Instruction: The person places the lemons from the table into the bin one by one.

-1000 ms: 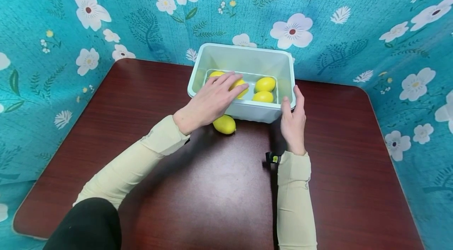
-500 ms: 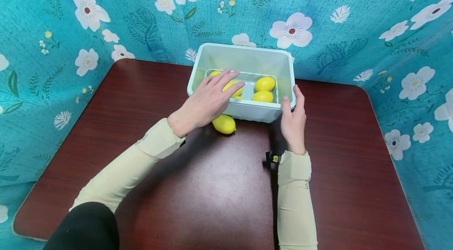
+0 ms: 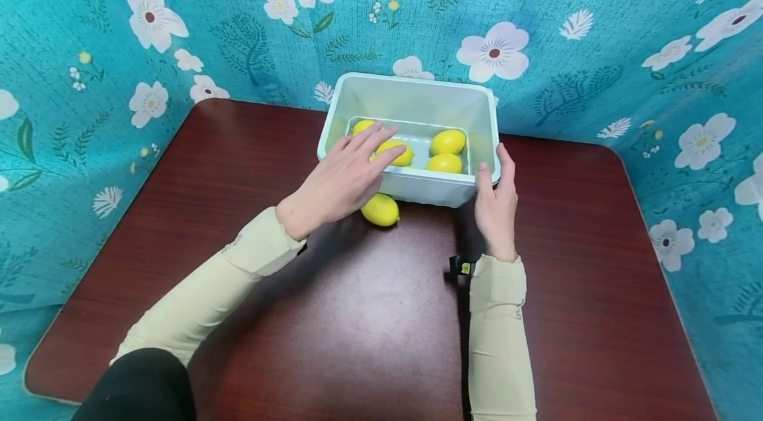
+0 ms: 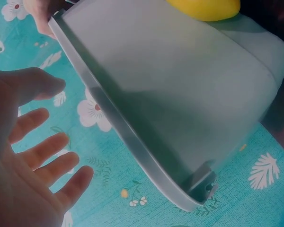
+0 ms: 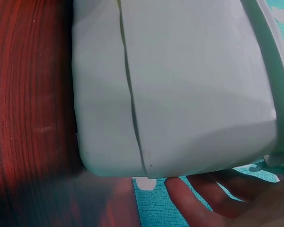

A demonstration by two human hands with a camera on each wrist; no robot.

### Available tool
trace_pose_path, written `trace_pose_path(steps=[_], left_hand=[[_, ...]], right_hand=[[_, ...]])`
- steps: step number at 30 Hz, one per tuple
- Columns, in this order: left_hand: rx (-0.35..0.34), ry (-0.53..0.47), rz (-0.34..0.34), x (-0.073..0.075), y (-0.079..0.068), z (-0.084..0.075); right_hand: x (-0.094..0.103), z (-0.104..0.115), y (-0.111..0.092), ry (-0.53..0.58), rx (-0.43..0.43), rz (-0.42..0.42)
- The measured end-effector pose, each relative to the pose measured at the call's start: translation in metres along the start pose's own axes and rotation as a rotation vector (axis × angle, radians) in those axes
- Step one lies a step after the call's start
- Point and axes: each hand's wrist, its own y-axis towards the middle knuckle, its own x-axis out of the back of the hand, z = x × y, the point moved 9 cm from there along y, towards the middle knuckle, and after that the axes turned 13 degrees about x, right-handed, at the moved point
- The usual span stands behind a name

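A pale grey-green plastic bin (image 3: pixel 426 193) stands toward the back of the table, with several yellow lemons (image 3: pixel 448 141) lying inside. My left hand (image 3: pixel 340 184) is over the bin's front left rim, fingers spread and partly covering the lemons on that side. In the left wrist view, its palm and fingers hold nothing, and the bin's rim (image 4: pixel 128 137) is beside them. My right hand (image 3: pixel 497 212) grips the front right corner of the bin, thumb at the rim and fingers along the outer side. One more lemon (image 3: pixel 381 210) rests on the table in front of the bin, below my left hand.
The dark reddish-brown table (image 3: pixel 381 322) has rounded back corners. Behind it and at both sides hangs a turquoise flowered cloth (image 3: pixel 411 10). A small black wrist camera (image 3: pixel 460 267) sits by my right cuff.
My left hand has drawn back slightly toward the lower left, uncovering more of the lemon beneath its fingers. My right hand keeps its grip on the bin, which stays in place.
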Motion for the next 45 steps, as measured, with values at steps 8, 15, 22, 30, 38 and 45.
trace_pose_path(steps=[8, 15, 22, 30, 38, 45], left_hand=[[-0.016, 0.008, -0.018, 0.003, -0.008, -0.003], [-0.028, 0.008, -0.015, 0.003, -0.017, -0.005], [-0.054, 0.016, 0.004, -0.004, -0.027, -0.012], [-0.089, 0.053, 0.076, -0.020, -0.042, -0.024], [-0.091, 0.080, 0.118, -0.043, -0.055, -0.025], [-0.086, 0.114, 0.143, -0.062, -0.062, -0.017]], right_hand=[[-0.002, 0.001, 0.000, -0.007, 0.005, 0.003], [-0.003, 0.001, 0.000, -0.006, 0.009, 0.007], [-0.002, 0.000, 0.000, -0.014, 0.009, 0.004], [-0.002, 0.001, 0.000, -0.002, 0.002, 0.005], [0.000, -0.002, 0.000, -0.017, -0.007, -0.020], [0.000, -0.003, 0.000, -0.026, -0.002, -0.034]])
